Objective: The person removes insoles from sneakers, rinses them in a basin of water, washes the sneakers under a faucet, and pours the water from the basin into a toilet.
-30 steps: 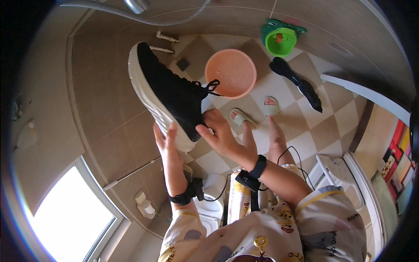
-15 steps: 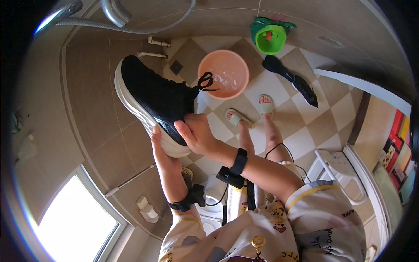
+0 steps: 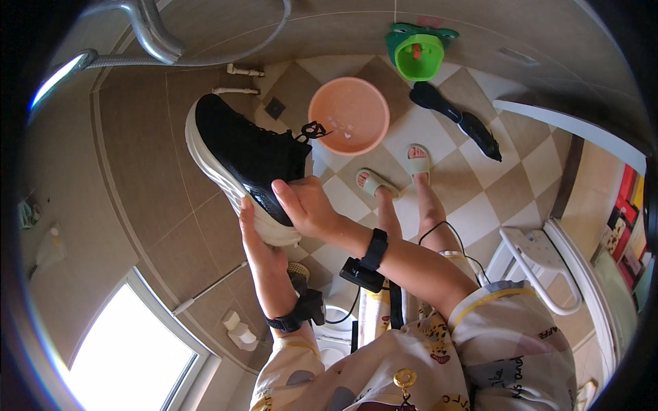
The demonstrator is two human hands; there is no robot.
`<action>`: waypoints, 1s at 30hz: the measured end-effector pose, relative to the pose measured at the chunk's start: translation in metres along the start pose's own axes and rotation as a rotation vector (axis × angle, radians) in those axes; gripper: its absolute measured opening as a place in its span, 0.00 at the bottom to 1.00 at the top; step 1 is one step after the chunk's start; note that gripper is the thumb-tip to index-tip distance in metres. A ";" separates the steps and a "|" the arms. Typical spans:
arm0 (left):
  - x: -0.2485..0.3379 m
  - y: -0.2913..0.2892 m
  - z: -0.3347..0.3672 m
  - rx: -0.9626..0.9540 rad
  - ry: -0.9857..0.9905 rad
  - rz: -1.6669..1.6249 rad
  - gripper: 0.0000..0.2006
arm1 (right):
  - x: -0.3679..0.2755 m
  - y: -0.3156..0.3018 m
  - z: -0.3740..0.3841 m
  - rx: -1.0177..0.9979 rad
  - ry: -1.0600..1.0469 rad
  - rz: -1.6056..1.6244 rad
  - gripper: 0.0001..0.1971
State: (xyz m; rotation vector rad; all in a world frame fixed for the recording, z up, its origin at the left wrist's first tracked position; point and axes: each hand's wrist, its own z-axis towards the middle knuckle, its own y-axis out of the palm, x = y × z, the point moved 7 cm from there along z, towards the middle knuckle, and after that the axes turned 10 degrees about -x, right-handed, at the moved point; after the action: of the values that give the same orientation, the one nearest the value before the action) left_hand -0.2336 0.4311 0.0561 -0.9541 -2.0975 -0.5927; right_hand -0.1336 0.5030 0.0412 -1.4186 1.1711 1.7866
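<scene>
A black sneaker (image 3: 247, 151) with a thick white sole is held up in front of me, its toe pointing to the upper left. My right hand (image 3: 306, 207) grips it at the heel opening, thumb along the outside and fingers partly hidden inside the collar. Beneath the heel, my left hand (image 3: 258, 240) supports the white sole, its thumb up along the side and the other fingers hidden behind the shoe. Black laces (image 3: 314, 131) dangle from the sneaker over the left rim of a pink basin (image 3: 349, 116), which stands on the floor with some whitish suds or water in it.
A long dark object (image 3: 458, 122) lies on the checkered tiles (image 3: 490, 164) right of the basin. Against the far wall sits a green frog-shaped potty (image 3: 420, 58). A metal shower hose (image 3: 205, 60) hangs upper left; a white stool (image 3: 541, 264) stands at the right.
My view has shifted slightly. The sneaker has turned a little and its toe sits slightly lower, with the laces swinging. Both hands keep their hold.
</scene>
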 end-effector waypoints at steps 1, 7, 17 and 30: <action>0.000 0.001 0.000 0.008 0.001 -0.008 0.26 | -0.001 -0.001 0.000 0.008 -0.009 -0.004 0.25; 0.002 0.002 0.001 0.000 0.012 0.001 0.26 | -0.001 -0.002 0.002 0.005 -0.027 -0.010 0.25; -0.013 -0.017 0.008 0.013 -0.050 0.039 0.24 | 0.015 -0.004 -0.008 0.008 -0.004 -0.039 0.23; -0.005 -0.013 0.002 -0.019 0.183 0.334 0.29 | 0.051 -0.044 -0.033 0.355 0.303 0.111 0.25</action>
State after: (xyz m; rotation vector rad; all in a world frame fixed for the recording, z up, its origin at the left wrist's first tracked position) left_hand -0.2423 0.4225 0.0496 -1.1838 -1.7259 -0.5060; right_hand -0.0954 0.4895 -0.0217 -1.4604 1.6585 1.3706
